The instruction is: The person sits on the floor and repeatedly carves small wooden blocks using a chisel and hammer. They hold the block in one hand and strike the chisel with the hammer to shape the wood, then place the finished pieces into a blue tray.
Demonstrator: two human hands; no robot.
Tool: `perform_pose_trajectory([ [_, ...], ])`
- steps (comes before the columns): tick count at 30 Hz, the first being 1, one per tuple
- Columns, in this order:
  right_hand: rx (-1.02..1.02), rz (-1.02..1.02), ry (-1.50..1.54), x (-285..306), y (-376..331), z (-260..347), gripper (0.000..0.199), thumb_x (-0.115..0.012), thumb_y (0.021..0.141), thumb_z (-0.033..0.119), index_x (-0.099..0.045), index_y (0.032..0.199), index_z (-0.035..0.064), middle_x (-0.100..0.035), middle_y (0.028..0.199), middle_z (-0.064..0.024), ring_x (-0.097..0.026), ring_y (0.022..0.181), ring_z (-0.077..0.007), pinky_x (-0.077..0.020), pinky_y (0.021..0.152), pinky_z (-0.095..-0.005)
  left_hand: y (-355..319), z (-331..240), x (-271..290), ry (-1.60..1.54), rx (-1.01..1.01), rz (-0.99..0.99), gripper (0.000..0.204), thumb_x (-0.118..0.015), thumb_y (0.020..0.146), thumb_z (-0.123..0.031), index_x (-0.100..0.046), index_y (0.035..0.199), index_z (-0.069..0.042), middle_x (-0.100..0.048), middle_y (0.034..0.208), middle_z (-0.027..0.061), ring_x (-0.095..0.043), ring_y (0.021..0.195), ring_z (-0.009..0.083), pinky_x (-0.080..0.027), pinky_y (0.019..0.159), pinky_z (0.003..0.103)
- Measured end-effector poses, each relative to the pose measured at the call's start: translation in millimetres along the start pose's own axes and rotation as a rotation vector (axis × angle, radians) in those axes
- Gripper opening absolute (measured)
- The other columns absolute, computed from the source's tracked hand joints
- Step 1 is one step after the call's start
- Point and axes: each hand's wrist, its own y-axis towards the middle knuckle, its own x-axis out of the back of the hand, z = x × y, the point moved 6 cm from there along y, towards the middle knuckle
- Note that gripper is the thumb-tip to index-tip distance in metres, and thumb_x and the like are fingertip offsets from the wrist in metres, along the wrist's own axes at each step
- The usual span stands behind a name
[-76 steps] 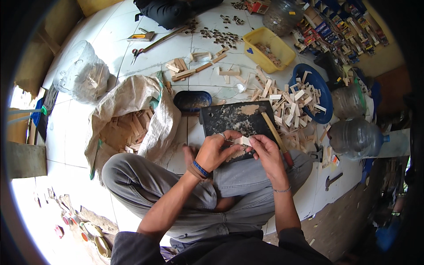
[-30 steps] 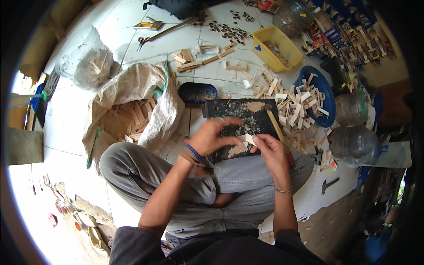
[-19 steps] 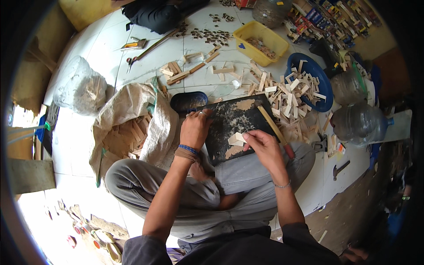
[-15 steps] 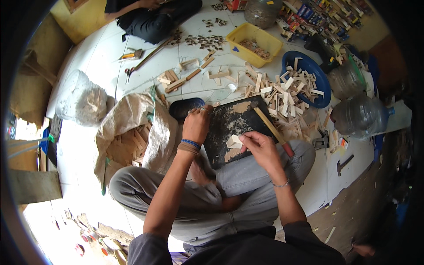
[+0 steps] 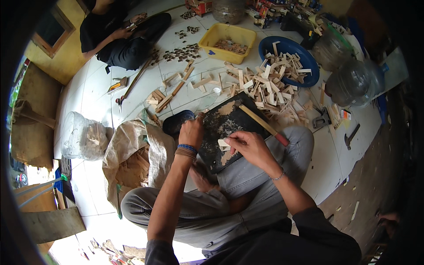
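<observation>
My right hand [image 5: 251, 149] pinches a small pale wooden piece [image 5: 223, 143] between thumb and fingers, just over the near part of a black board [image 5: 211, 148] strewn with sawdust. Closed, with its fingertips bunched, my left hand [image 5: 191, 132] is over the board's left edge, beside a small dark blue tray [image 5: 172, 125]. Whatever the left fingers hold, if anything, is too small or hidden to make out. A wooden-handled tool with a red grip [image 5: 260, 121] lies across the board's right side, its red end by my knee.
Loose wooden pieces [image 5: 276, 90] are heaped beyond the board, spilling from a blue basin [image 5: 314, 66]. A woven sack [image 5: 115, 152] of wood scraps stands at left. Farther off are a yellow tub [image 5: 216, 52] and a seated person [image 5: 119, 44]. A hammer [image 5: 352, 137] lies at right.
The view has tilted and shifted, so more of the seated person shows. My right hand still holds the wooden piece over the board, and my left hand stays closed by the blue tray.
</observation>
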Motion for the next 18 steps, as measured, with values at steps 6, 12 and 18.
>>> perform_pose_trajectory([
  [6,0.026,0.006,0.005,-0.3,1.5,4.4,0.029,-0.068,0.101,0.028,-0.076,0.101,0.0007,-0.072,0.072,-0.0036,-0.062,0.064,-0.0077,-0.0476,0.060,-0.0265,8.5,-13.2,-1.8,0.081,-0.104,0.053,0.034,-0.060,0.086,-0.001,-0.063,0.120,-0.003,-0.069,0.078,0.0242,-0.072,0.080,0.0428,-0.059,0.072,0.050],
  [12,-0.019,0.030,0.024,1.5,1.6,0.9,0.026,-0.069,0.101,0.024,-0.075,0.102,-0.0013,-0.071,0.075,-0.0022,-0.063,0.070,-0.0048,-0.0482,0.064,-0.0237,-14.2,2.0,25.0,-0.461,0.082,0.062,0.032,-0.070,0.083,-0.006,-0.077,0.114,-0.006,-0.074,0.081,0.0171,-0.075,0.079,0.0239,-0.059,0.076,0.033],
  [18,0.006,0.015,0.031,-0.3,2.1,-2.3,0.029,-0.069,0.101,0.028,-0.074,0.102,-0.0004,-0.073,0.073,-0.0053,-0.066,0.066,-0.0070,-0.0494,0.061,-0.0259,-53.8,-13.6,36.0,-1.420,0.299,0.164,0.028,-0.067,0.095,-0.003,-0.071,0.122,0.000,-0.073,0.104,0.0024,-0.068,0.097,0.0091,-0.054,0.091,0.026],
])
